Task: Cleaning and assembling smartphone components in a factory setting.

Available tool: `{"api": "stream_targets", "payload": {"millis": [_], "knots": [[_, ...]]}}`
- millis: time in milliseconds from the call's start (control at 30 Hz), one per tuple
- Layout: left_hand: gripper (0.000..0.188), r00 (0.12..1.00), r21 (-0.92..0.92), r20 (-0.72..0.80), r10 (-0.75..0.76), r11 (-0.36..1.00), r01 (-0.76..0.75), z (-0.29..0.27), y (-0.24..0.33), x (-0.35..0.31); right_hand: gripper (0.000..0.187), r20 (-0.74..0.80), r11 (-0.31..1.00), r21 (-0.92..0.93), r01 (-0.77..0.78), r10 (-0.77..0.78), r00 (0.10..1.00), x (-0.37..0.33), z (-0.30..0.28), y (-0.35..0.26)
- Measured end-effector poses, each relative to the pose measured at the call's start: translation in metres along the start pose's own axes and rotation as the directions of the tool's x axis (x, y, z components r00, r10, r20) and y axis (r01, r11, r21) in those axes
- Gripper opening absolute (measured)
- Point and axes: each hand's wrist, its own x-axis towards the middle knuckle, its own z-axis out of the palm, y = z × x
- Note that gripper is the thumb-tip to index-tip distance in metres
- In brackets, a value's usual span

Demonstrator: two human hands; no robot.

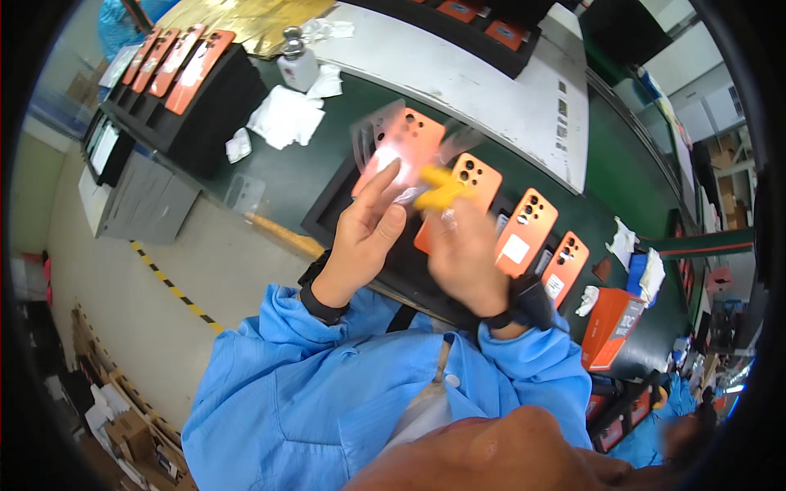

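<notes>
My right grip (467,258) is wrapped around a blurred yellow tool (440,190). My left grip (364,245) has fingers extended, thumb apart, at an orange phone (419,135); I cannot tell whether it touches. Clear film (370,135) flares beside that phone. Three more orange phones (532,225) stand rightward, along a black tray (401,266) on the green surface (299,168).

- Phone backs (421,133): smooth, glossy.
- Clear film (367,131): thin, shiny plastic.
- Tray (329,214): matt black, foam-like.
- Counter (299,176): smooth, dark green, faint sheen.
- Wipes (286,116): crumpled, matt white, paper-like.
- Bottle (299,72): plastic-looking body, shiny metal top.
- Golden sheet (225,20): crinkled, glossy, foil-like.
- Jacket (315,401): matt blue cloth.
</notes>
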Motion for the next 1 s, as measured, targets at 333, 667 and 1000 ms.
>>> {"api": "stream_targets", "payload": {"millis": [333, 667, 1000], "knots": [[0.073, 0.911, -0.217, -0.386, -0.146, 0.974, 0.064, -0.061, 0.014, -0.006, 0.032, 0.219, 0.995, 0.041, -0.091, 0.080, 0.973, -0.004, 0.013, 0.003], [0.038, 0.884, 0.354, -0.427, 0.189, 0.935, -0.029, -0.097, 0.001, -0.008, 0.044, 0.513, 0.783, -0.575, 0.240, 0.116, 0.851, -0.006, 0.044, 0.036], [0.056, 0.879, 0.851, -0.187, 0.438, 0.519, -0.077, -0.080, -0.005, 0.013, 0.012, 0.423, 0.717, -0.606, 0.345, -0.077, 0.903, 0.010, 0.105, 0.034]]}}
